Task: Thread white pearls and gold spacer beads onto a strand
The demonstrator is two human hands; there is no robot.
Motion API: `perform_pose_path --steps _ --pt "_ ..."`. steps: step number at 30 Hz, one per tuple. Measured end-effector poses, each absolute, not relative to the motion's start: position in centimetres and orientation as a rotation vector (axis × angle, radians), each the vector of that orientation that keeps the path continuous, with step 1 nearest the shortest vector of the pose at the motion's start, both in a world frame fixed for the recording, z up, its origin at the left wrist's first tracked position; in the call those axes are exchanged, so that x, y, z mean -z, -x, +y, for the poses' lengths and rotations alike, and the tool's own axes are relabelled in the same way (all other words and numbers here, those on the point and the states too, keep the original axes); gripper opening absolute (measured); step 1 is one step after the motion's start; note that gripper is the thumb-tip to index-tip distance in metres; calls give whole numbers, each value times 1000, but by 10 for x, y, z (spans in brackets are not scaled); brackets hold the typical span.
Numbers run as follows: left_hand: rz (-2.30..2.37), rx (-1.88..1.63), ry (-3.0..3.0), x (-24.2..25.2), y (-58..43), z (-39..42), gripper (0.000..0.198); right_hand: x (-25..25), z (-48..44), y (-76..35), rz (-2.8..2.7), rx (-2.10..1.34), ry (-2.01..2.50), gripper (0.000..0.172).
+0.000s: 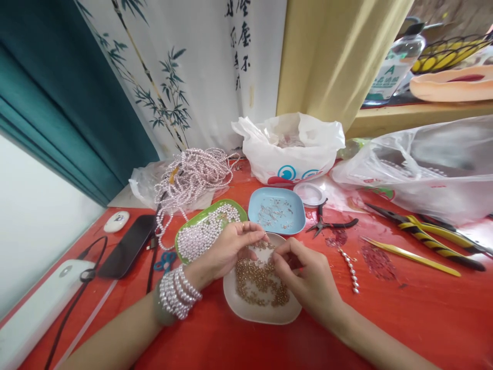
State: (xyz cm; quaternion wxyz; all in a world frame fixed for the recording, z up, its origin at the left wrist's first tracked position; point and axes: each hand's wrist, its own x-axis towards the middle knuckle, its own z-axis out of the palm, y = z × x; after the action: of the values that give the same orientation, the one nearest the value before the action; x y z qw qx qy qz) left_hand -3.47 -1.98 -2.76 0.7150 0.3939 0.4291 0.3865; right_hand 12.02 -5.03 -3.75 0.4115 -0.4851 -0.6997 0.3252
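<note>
My left hand (231,246) and my right hand (304,272) meet over a white dish (262,313) holding several small gold beads (260,282). Both hands have their fingertips pinched together just above the beads; what they pinch is too small to make out. A stack of pearl bracelets (177,292) wraps my left wrist. A green plate (185,231) full of pinkish pearls lies left of the dish. A blue plate (276,203) with tiny metal findings sits behind it.
On the red table: a heap of pearl strands (192,174), small black pliers (331,224), yellow-handled pliers (427,234), yellow tweezers (408,254), a short pearl strip (350,270), a phone (127,244), blue scissors (165,261) and plastic bags (288,146) at the back.
</note>
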Motion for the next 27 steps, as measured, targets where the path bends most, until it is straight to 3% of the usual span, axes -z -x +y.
perform_pose_path --steps 27 --pt "949 -871 -873 26 34 -20 16 42 -49 -120 -1763 -770 1231 14"
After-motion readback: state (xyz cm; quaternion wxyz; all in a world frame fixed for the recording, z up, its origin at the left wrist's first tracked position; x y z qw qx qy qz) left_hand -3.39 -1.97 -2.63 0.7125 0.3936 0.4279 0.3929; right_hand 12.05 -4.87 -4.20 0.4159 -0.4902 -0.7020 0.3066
